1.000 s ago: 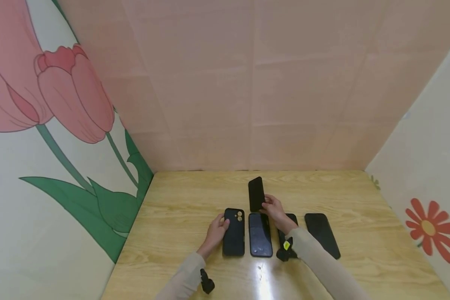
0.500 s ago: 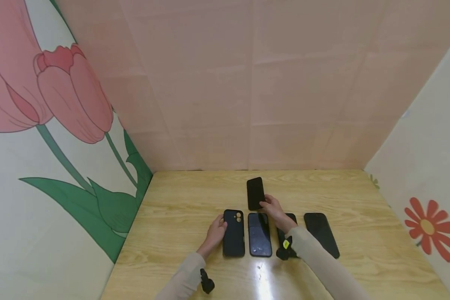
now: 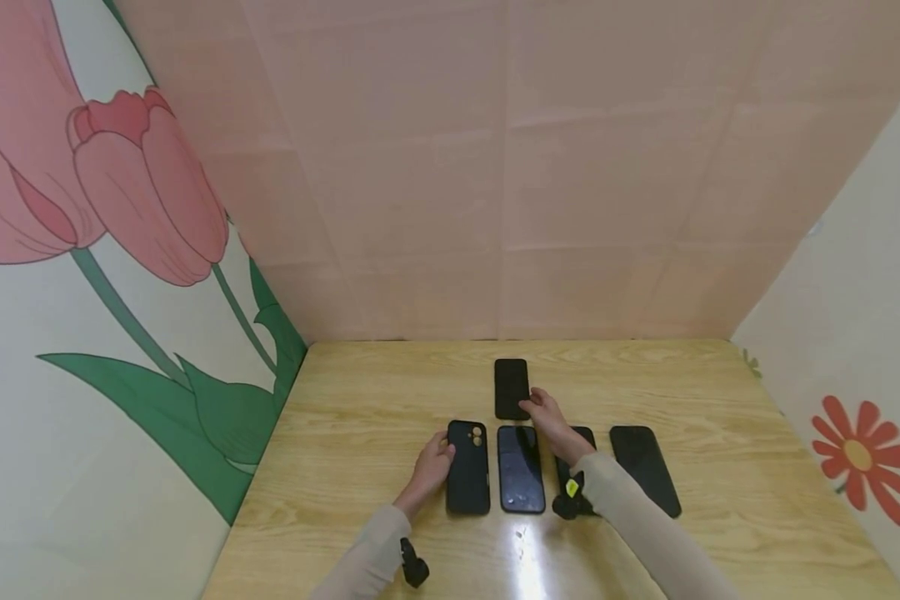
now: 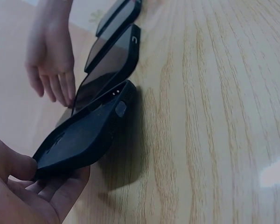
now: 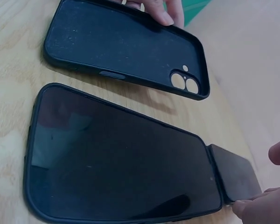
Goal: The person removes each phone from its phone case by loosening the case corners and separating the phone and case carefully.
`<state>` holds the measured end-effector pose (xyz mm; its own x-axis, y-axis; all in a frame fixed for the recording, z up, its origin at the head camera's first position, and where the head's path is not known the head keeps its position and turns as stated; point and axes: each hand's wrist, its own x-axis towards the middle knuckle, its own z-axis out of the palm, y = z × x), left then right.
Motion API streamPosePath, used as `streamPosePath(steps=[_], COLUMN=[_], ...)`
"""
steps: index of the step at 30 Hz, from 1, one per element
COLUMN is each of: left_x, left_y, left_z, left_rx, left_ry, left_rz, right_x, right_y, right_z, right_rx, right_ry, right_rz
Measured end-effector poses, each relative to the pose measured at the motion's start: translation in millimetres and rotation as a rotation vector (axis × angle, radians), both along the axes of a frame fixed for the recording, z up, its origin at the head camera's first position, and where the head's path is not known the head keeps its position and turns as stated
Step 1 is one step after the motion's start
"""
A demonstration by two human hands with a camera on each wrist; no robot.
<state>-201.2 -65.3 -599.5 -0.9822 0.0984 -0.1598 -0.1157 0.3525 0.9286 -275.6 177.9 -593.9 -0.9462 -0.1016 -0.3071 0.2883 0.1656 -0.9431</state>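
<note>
At lower centre of the frame, the left hand (image 3: 431, 463) pinches a hollow matte-black phone case (image 3: 468, 467) with round camera holes, tilted over the pale wood-grain counter (image 3: 345, 417). Right of it, a thin, flat black rectangular phone (image 3: 511, 388) lies near mid-frame, apparently being set down; the right hand (image 3: 551, 421), fingers loosely extended, touches its edge. Clearing it likely calls for a gentle release. No brands or writing are legible.

Four phones (image 3: 521, 475), one phone case (image 3: 468, 475), two hands (image 3: 429, 465), two wrist cameras (image 3: 415, 568), one table (image 3: 360, 408)
</note>
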Motion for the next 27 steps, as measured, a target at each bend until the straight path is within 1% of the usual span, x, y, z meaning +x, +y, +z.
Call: streamPosePath(steps=[6,10,12,15,17,19,21,23,27], left_x=[-0.6,0.5,1.0,1.6,1.3,1.0,0.7,0.2,-0.4], left_y=[-1,-2,-3,-4,-5,-5,-6,-6,-7], left_z=[0.0,-1.2,-2.3,-4.2,-6.0,-7.8,-9.0,-10.0,-10.1], left_rx=[0.0,0.017,0.028,0.038,0.019,-0.016,-0.063,-0.108,-0.157], left_ry=[-0.006,0.001,0.006,0.024,0.049,0.085,0.12,0.151,0.18], left_rz=[-0.01,-0.013,-0.011,-0.012,-0.017,-0.024,-0.025,-0.025,-0.022], right_x=[-2.0,0.0,2.5,7.6,11.7,16.5,21.1,25.4,32.0], right_y=[0,-1,-3,-5,-7,-6,-5,-3,2], right_z=[3.8,3.2,2.3,0.6,0.0,-0.4,-0.7,-1.4,-5.5], right_rx=[0.025,0.045,0.051,0.088,0.156,0.272,0.393,0.482,0.569], right_ry=[0.023,0.035,0.057,0.134,0.2,0.256,0.297,0.322,0.375], right_rz=[-0.01,-0.02,-0.028,-0.033,-0.047,-0.063,-0.069,-0.061,-0.003])
